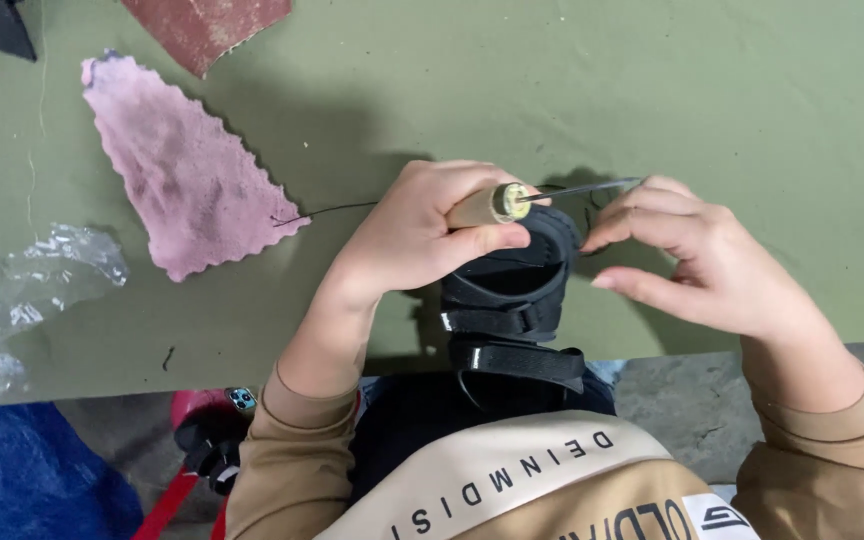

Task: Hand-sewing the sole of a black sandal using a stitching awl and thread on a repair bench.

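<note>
The fingers (472, 240) of the left hand (422, 235) are curled tight around the wooden handle of a poking tool (497, 205), and the thumb lies along the side of it. A thin metal needle sticks out of the handle's end and points to the right. The right hand (697, 265) is just beside that needle, and its thumb and first finger are pinched together at the needle's tip; a thin dark thread (322, 212) seems to be there, but it is too small to be sure the fingers hold it. The other fingers of the right hand are stretched out and a little apart. The thread runs from behind the left hand out to the left, across the green table (752, 90). Under both hands is a black sandal (512, 300) with straps. It stands at the near edge of the table, in front of the person's body, and part of it hangs down toward the lap. The tool rests right over the top of the sandal. Off to the left lies a pink cloth (177, 170) with a wavy edge. Near it is a crumpled clear plastic bag (22, 300). At the top edge is a reddish-brown piece of material (207, 25).
</note>
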